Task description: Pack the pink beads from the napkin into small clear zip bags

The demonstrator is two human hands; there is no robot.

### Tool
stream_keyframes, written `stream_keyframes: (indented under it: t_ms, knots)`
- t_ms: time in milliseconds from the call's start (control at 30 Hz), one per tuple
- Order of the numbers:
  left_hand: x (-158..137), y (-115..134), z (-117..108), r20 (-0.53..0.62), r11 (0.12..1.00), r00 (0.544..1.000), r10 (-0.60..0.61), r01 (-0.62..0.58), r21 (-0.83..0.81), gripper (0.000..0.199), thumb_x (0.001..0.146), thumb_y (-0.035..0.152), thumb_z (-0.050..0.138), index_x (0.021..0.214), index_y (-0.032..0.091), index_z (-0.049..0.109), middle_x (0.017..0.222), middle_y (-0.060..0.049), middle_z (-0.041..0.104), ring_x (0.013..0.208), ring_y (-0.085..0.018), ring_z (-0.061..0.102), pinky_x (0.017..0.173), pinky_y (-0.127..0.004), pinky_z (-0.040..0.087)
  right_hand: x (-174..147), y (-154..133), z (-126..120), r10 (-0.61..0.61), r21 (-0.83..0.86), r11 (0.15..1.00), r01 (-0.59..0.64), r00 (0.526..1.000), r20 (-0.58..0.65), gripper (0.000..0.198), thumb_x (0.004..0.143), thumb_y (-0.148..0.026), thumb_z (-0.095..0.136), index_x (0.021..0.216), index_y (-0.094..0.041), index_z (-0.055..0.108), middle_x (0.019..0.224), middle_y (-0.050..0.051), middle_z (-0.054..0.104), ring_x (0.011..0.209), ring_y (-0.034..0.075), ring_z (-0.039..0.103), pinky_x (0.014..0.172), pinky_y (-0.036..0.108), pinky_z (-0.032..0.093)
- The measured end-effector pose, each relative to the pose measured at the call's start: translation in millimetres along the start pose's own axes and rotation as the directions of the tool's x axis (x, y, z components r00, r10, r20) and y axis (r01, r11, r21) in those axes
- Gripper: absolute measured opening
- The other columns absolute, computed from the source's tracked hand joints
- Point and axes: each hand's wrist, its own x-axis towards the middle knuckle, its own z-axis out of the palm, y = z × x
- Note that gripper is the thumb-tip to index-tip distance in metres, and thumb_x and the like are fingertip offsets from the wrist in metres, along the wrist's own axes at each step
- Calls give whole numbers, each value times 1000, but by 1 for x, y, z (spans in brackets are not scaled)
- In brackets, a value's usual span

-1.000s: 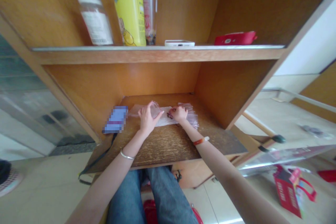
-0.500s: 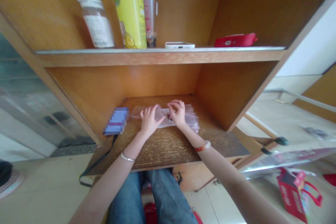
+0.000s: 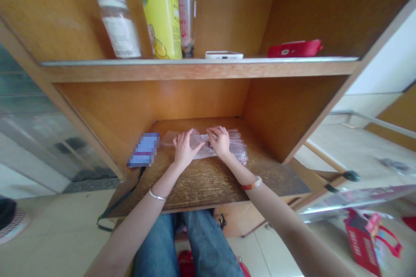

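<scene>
My left hand (image 3: 186,149) is closed on a small clear plastic bag (image 3: 196,139), with the thumb and fingertips at its edge. Facing it, my right hand (image 3: 221,143) has its fingers curled in, thumb close to the index finger. Whatever those fingers grip is too small to make out. Between the two hands show some tiny dark pieces (image 3: 209,144), partly hidden by the right thumb. Beneath and to the right of my right hand lies a pile of clear plastic bags (image 3: 238,149). More clear plastic (image 3: 167,138) lies left of my left hand.
A phone (image 3: 143,150) with a dark strap (image 3: 131,190) lies left on the wooden desktop (image 3: 201,181). On the shelf above stand a white-lidded jar (image 3: 120,30), a yellow bottle (image 3: 162,17), a clear cup (image 3: 187,13), a white phone (image 3: 224,55) and a red case (image 3: 295,49).
My hands have stayed nearly in place; the left fingers and the bag have shifted slightly. The tiny dark pieces show less beside my right thumb. The view has moved a little.
</scene>
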Motion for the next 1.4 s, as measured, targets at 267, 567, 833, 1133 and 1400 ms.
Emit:
stream_keyframes:
  t_ms: [267, 567, 833, 1133, 1400]
  knots:
    - [0, 1, -1, -30, 1000, 999, -18, 18, -18, 61, 76, 53, 61, 125, 20, 46, 114, -12, 62, 109, -28, 54, 96, -42, 32, 2, 14, 8, 228, -265, 952, -151, 929, 290, 27, 87, -30, 46, 92, -23, 72, 108, 11, 63, 110, 28, 48, 90, 40, 36]
    - [0, -1, 0, -50, 999, 999, -1, -1, -33, 61, 76, 51, 62, 125, 19, 46, 113, -12, 62, 107, -28, 54, 94, -42, 32, 5, 19, 13, 321, -159, 945, -287, 911, 260, 19, 77, -31, 58, 81, -21, 74, 93, 10, 69, 101, 27, 55, 89, 39, 36]
    - [0, 0, -2, -16, 998, 999, 50, -50, -24, 63, 76, 51, 62, 127, 18, 45, 116, -13, 60, 108, -29, 52, 95, -44, 31, 6, 20, 13, 99, 232, 972, -38, 961, -258, 21, 84, -34, 55, 82, -20, 70, 97, 7, 65, 97, 21, 55, 88, 36, 39]
    - [1, 1, -3, 51, 1000, 999, 9, -8, -13, 59, 76, 37, 64, 128, 18, 45, 116, -13, 60, 109, -30, 51, 94, -44, 32, -6, -3, 5, -306, 232, 900, 368, 914, -266, 19, 83, -39, 59, 86, -25, 72, 106, 5, 62, 98, 20, 55, 87, 37, 39]
    - [1, -1, 0, -21, 999, 1000, 14, -15, -36, 62, 75, 49, 64, 126, 18, 46, 116, -13, 60, 108, -29, 52, 94, -44, 31, -1, 1, 1, 21, -27, 999, -25, 992, -124, 26, 89, -30, 47, 100, -22, 69, 112, 9, 60, 103, 23, 51, 88, 38, 36]
